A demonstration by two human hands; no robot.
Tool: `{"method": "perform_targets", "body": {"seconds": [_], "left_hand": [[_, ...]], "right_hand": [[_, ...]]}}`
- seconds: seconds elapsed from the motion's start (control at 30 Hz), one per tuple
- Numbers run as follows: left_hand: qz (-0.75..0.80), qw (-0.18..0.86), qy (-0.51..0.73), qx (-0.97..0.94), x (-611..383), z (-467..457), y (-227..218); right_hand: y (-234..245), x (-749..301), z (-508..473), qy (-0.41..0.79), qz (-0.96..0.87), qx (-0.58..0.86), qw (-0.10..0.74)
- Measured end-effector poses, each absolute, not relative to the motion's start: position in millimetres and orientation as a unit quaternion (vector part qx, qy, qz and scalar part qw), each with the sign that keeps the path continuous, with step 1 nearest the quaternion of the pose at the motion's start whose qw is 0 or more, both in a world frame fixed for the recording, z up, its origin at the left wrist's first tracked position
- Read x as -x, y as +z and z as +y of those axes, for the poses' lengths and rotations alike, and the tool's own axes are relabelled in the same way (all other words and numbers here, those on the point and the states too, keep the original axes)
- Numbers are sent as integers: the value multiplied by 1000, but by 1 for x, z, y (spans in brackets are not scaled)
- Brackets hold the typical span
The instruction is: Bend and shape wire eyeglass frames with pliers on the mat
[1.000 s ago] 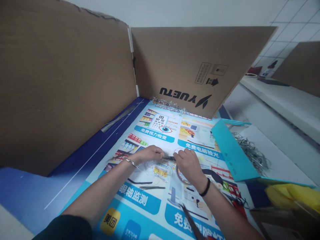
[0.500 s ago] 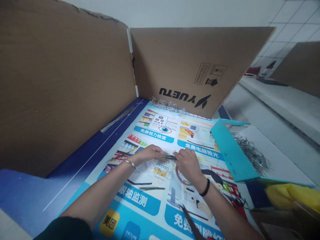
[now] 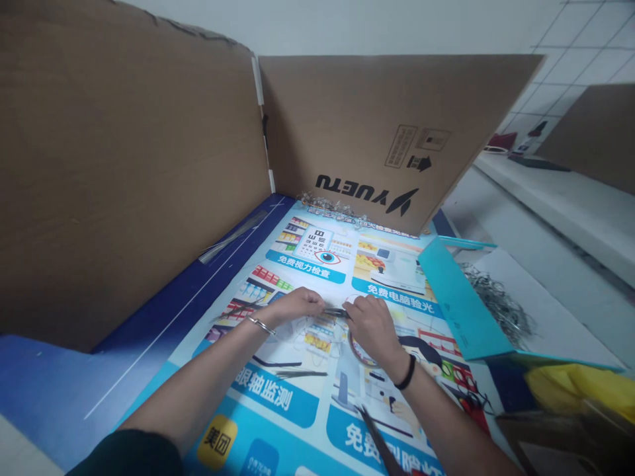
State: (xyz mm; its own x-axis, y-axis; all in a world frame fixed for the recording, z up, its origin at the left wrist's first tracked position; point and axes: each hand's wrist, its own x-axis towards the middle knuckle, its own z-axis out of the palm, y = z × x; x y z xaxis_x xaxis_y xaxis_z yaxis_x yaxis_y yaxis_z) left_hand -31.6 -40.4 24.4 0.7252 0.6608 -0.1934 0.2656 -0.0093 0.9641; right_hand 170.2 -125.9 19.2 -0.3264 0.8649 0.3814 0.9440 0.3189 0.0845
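Note:
My left hand (image 3: pixel 303 303) is closed in a pinch over the middle of the printed sheet; what sits between its fingertips is too small to make out. Facing it, my right hand (image 3: pixel 371 324) is wrapped round a small dark metal tool that looks like pliers (image 3: pixel 337 313). Its tip points left and reaches the left fingertips. A roll of tape (image 3: pixel 358 350) lies partly hidden beside my right hand. Below the hands, a bundle of thin dark wires (image 3: pixel 301 374) rests on the sheet. Nearer to me are scissors (image 3: pixel 374 436), their handles mostly out of view.
Cardboard panels (image 3: pixel 347 119) stand at the back and left. A turquoise box (image 3: pixel 466 304) at the right holds tangled silvery wire (image 3: pixel 496 307). Crumpled clear plastic bits (image 3: pixel 332 203) line the back panel's foot. A yellow bag (image 3: pixel 580 390) lies front right.

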Motion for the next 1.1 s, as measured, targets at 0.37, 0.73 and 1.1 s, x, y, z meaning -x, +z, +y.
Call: {"method": "perform_targets", "body": {"seconds": [0.37,0.73,1.1], "left_hand": [[342,583,157,-720,32,-42,27],[369,573,192,-706,34,-38,23],[394,561,180,-705,34,-39,28]], "right_hand": [[20,-170,-126,-152,-800,564,139],[17,-176,-123,-141,-785,580,167],[18,-182,-121,-125,-750,612,218]]}}
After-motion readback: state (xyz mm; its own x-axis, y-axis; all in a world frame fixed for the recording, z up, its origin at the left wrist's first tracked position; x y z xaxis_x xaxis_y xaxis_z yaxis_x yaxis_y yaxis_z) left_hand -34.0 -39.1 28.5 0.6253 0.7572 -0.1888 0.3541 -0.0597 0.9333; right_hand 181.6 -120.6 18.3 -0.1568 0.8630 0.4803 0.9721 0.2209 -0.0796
